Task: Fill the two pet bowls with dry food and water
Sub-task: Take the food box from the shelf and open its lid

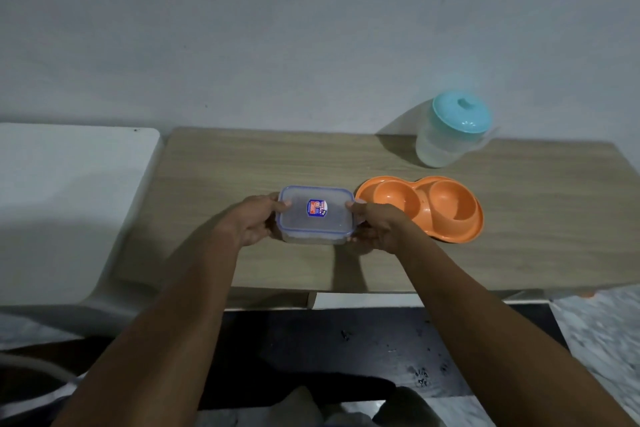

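A clear rectangular food container [316, 215] with a blue-rimmed lid and a small sticker sits at the middle of the wooden table [242, 166]. My left hand [258, 220] grips its left side and my right hand [375, 224] grips its right side. The lid is on. Just to the right lies an orange double pet bowl [420, 206], both cups looking empty. A translucent jug with a teal lid [450, 130] stands upright at the back right, against the wall.
A white surface [69, 184] adjoins the table on the left. A grey wall runs directly behind the table. Below the table's front edge are a dark floor patch and my legs.
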`<action>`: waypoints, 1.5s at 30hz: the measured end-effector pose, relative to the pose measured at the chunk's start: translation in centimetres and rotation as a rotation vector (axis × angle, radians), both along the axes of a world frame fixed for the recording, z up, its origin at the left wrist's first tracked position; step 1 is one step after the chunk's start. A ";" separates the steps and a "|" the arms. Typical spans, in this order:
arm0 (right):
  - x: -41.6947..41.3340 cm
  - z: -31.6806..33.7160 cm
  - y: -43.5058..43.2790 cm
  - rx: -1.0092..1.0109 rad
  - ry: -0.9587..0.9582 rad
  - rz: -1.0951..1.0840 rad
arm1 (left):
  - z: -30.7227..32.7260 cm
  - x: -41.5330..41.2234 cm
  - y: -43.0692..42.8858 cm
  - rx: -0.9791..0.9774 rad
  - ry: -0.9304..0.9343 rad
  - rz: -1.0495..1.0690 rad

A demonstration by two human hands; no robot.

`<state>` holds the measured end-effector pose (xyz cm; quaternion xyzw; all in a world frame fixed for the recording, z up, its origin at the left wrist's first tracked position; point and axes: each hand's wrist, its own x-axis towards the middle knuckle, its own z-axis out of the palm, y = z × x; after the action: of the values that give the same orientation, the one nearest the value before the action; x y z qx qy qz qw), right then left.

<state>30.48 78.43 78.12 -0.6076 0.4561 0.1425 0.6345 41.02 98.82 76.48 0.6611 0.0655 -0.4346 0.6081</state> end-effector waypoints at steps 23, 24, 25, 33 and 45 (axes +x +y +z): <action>-3.7 -2.5 9.3 0.283 -0.270 -0.393 | 1.1 5.7 -5.7 0.375 -0.379 -0.534; -3.4 -2.6 9.2 0.286 -0.275 -0.409 | 1.2 6.2 -5.8 0.350 -0.332 -0.524; -3.1 -2.6 9.2 0.280 -0.276 -0.420 | 1.3 6.5 -5.8 0.332 -0.277 -0.508; -1.0 -3.2 8.1 0.139 -0.358 -0.441 | 1.3 9.3 -7.0 0.285 0.043 -0.520; 1.4 -2.8 7.9 0.156 -0.339 -0.459 | 0.3 9.6 -8.5 0.312 -0.423 -0.118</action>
<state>31.86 86.33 75.34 -0.4531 0.4567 -0.0733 0.7620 50.59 90.31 76.79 0.8256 -0.0353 -0.3061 0.4727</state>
